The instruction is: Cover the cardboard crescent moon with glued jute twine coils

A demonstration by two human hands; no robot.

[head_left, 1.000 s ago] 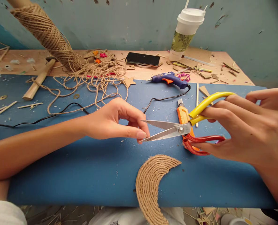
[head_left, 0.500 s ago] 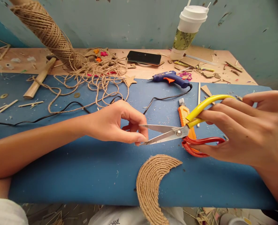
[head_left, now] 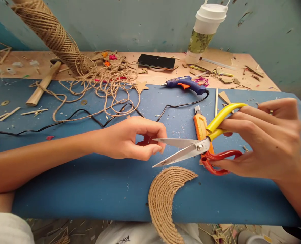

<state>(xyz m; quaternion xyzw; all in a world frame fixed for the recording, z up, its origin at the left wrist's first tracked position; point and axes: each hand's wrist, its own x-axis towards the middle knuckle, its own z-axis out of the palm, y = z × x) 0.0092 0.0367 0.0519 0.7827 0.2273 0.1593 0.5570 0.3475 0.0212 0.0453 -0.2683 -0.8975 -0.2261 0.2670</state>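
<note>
My right hand (head_left: 269, 135) grips a pair of scissors (head_left: 183, 147) by its yellow and red handles, with the blades spread apart and pointing left. At the blade tips, my left hand (head_left: 137, 138) is closed, thumb against curled fingers; whatever it pinches is too small or hidden to make out. The upper blade's tip overlaps those fingers, while the lower blade sits beneath them. Below the scissors, a crescent covered in rows of jute twine (head_left: 163, 203) lies on the blue mat (head_left: 89, 193) and extends past its front edge.
Behind the scissors lies an orange utility knife (head_left: 200, 126). A blue glue gun (head_left: 186, 83) with a black cord rests farther back. Loose twine (head_left: 112, 88) trails from a large spool (head_left: 51, 34) beside a hammer (head_left: 43, 84). A phone (head_left: 156, 61) and lidded cup (head_left: 206, 30) stand behind.
The scissor blades have spread wider, the lower one swinging down from the left fingertips. My left hand has shifted slightly right and its thumb has drawn back a little.
</note>
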